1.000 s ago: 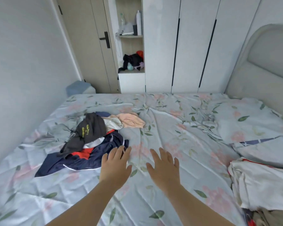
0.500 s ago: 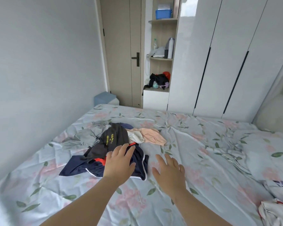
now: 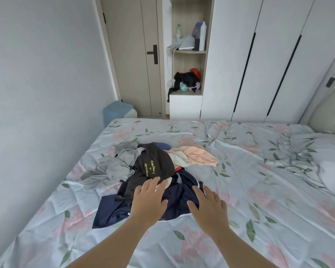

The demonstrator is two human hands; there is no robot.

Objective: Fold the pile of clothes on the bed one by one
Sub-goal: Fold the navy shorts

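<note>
Our left hand [image 3: 150,202] and right hand [image 3: 209,206] reach out with fingers spread and relaxed, grasping nothing, over the near edge of the pile of clothes [image 3: 153,175]. The pile lies unfolded on the left half of the bed [image 3: 259,190], a navy garment [image 3: 112,209] nearest us.

the pile of clothes [image 3: 153,171] lies on the bed [image 3: 259,190], left hand [image 3: 149,202] and right hand [image 3: 209,207] just before it.
</note>
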